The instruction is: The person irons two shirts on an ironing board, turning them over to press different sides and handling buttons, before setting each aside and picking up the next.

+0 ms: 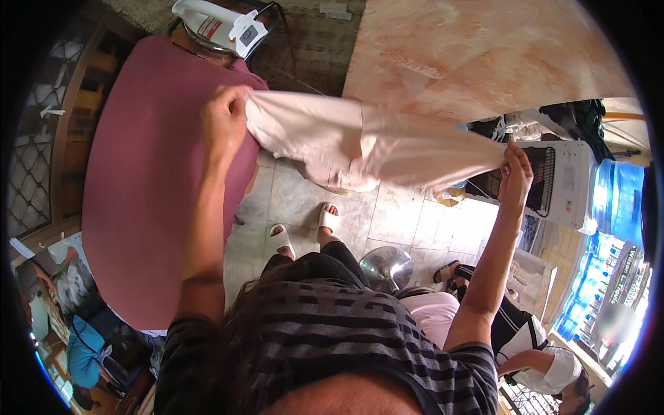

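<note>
Stretched between my two hands hangs a pale pink cloth garment (325, 135), held up in the air with its lower edge drooping in folds. My left hand (225, 123) pinches its left end, above the edge of an ironing board with a maroon cover (152, 187). Out to the right, my right hand (515, 176) grips the other end, with the fingers closed on the fabric. The garment's exact kind cannot be made out. A white iron (220, 29) rests at the far end of the board, its dark cord trailing to the right.
A marbled pinkish panel (484, 55) stands beyond the garment. At right are a white appliance (570, 183) and blue water bottles (618, 197). A round metal stool base (386, 268) stands on the tiled floor (353, 235). Another person (543, 366) sits at lower right.
</note>
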Demonstrator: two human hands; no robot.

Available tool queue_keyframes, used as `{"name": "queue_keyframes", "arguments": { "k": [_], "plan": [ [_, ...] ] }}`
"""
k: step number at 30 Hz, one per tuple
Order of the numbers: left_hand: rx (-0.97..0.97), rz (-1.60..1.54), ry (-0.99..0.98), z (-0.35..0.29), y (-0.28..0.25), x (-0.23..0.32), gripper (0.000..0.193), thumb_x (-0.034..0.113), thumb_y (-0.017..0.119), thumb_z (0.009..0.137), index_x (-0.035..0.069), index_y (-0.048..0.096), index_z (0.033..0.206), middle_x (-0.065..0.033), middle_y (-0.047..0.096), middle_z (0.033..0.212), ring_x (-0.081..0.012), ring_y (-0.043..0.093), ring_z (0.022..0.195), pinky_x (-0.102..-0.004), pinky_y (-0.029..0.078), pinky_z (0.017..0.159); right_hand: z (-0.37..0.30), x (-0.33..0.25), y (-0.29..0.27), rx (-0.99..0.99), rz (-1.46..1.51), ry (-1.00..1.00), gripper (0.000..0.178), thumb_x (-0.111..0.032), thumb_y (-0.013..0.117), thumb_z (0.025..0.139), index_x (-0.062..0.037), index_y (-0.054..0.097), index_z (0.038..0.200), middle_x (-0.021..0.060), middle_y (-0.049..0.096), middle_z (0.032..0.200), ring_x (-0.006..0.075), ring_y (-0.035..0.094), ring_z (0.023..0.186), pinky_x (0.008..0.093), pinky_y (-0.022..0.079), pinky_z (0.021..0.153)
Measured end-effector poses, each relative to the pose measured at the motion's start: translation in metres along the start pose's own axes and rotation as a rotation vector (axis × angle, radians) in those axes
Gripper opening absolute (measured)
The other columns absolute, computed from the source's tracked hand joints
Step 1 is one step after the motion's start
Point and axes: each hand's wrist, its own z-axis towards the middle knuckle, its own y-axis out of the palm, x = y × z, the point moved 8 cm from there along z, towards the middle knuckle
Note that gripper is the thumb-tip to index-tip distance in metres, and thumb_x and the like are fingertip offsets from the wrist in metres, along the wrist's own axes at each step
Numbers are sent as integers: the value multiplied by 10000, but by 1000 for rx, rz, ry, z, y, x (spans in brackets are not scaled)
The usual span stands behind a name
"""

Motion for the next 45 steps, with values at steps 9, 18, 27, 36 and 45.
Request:
{"name": "queue_keyframes", "arguments": {
  "k": [9,18,27,36,45],
  "plan": [
    [209,-88,168,-83,4,12,154,-26,576,964,-63,667,1082,-132,604,1200,-211,649,1040,-303,587,814,-20,95,-42,7,114,4,217,-132,681,931,-34,697,1124,52,697,1023,113,612,967,265,452,847],
    [220,-560,-917,-258,168,-316,277,128,726,911,43,663,1166,-59,623,1223,-175,573,1156,-385,513,949,-89,374,-42,-124,-284,386,261,-126,745,872,-13,722,1106,60,725,1044,137,648,977,280,480,900],
    [264,-929,-916,-161,192,-332,313,58,669,921,124,613,1222,-3,632,1151,-159,598,1094,-400,460,1034,-18,320,-17,-55,-104,356,161,-112,747,884,-86,713,1040,18,703,973,117,642,836,264,528,709],
    [193,-1737,-577,-58,137,-215,324,19,674,906,116,616,1209,-20,634,1171,-161,596,1109,-422,483,1021,17,171,11,-87,112,58,150,-96,679,954,6,679,1064,93,685,1043,163,650,981,301,539,903],
    [212,-1022,-1117,-266,177,-373,332,-24,710,852,87,643,1157,4,670,1013,-125,644,908,-337,522,856,-102,377,-64,-32,-175,459,173,-92,721,907,-20,713,1064,36,709,949,124,653,864,268,531,828]
  ]
}}
